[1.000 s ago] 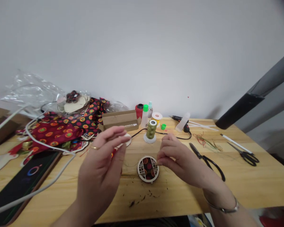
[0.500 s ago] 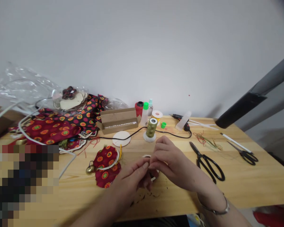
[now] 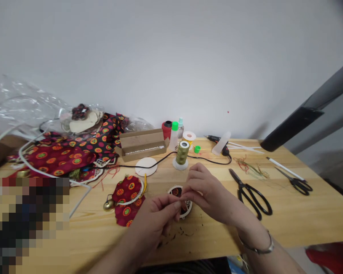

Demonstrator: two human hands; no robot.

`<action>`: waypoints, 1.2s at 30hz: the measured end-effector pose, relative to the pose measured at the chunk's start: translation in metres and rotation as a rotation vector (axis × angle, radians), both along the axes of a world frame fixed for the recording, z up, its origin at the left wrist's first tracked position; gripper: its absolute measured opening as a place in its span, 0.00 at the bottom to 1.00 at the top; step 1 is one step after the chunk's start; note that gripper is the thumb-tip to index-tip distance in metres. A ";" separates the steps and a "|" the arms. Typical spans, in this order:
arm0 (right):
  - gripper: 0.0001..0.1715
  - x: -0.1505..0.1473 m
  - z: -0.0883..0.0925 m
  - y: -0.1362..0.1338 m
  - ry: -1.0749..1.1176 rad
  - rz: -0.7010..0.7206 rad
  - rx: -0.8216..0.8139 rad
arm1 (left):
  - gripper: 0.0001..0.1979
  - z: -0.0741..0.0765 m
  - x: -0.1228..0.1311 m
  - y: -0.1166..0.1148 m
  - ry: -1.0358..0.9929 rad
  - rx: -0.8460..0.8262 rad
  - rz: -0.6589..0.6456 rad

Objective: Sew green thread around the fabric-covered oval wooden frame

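Observation:
My left hand (image 3: pixel 157 219) and my right hand (image 3: pixel 207 192) meet low over a small round white lattice piece (image 3: pixel 185 207) with red patterned fabric inside, which lies on the wooden table (image 3: pixel 303 220). Both hands have their fingers pinched together at that piece; what the fingertips hold is too fine to make out. An olive-green thread spool (image 3: pixel 182 153) stands upright just behind the hands. A red patterned fabric disc with a white ring and a small brass bell (image 3: pixel 127 198) lies left of my left hand.
Two pairs of black scissors (image 3: pixel 251 194) (image 3: pixel 295 182) lie to the right. Behind are a cardboard box (image 3: pixel 141 144), glue bottles (image 3: pixel 174 135), a red spool, a black cable and a white disc (image 3: pixel 146 166). Patterned red cloth (image 3: pixel 60 154) and plastic bags crowd the left.
My left hand came down from a raised position to meet my right hand at the lattice piece, uncovering the fabric disc with the bell. In the last half second both hands barely moved.

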State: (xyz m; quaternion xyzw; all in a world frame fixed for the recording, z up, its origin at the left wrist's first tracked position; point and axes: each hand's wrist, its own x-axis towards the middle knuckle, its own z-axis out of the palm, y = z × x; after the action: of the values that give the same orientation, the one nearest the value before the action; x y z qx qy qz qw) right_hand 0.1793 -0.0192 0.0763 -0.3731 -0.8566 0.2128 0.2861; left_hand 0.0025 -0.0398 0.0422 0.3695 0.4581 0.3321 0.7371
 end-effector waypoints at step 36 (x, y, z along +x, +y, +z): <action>0.18 0.105 -0.049 -0.070 -0.326 -0.981 -0.247 | 0.13 0.003 -0.001 -0.002 -0.032 -0.011 0.205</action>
State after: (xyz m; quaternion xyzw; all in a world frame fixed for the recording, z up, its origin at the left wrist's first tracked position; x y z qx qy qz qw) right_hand 0.2846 -0.0893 0.0277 -0.7890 -0.5834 0.0926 0.1688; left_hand 0.0010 -0.0418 0.0457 0.3113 0.4835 0.4090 0.7086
